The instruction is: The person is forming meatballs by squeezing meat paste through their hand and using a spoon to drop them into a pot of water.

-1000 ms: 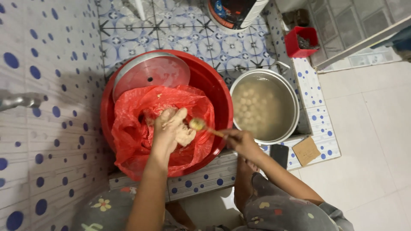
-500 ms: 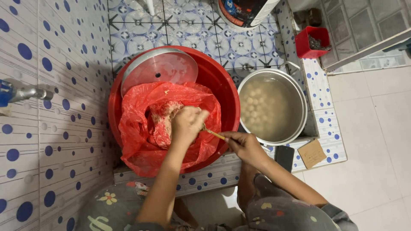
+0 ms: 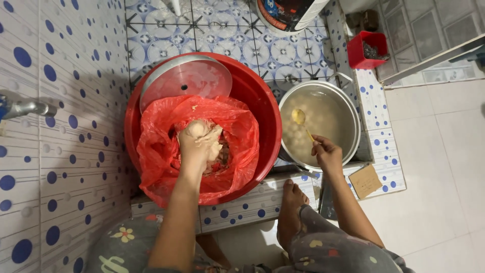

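Left hand (image 3: 199, 141): closed around a lump of pale minced mixture (image 3: 218, 154), inside the red plastic bag (image 3: 156, 151).
Bag: lines the red basin (image 3: 257, 108), beside a metal lid (image 3: 184, 81).
Right hand (image 3: 327, 153): fingers closed on a spoon (image 3: 301, 121) handle, bowl loaded, held over the metal pot (image 3: 348, 108).
Pot: holds pale balls in cloudy liquid, just beside the basin.

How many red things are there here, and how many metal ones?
Red: 3 - the basin, the plastic bag inside it, the small box at top right.
Metal: 4 - the round lid in the basin, the pot, the spoon over it, the tap on the wall.
Total: 7
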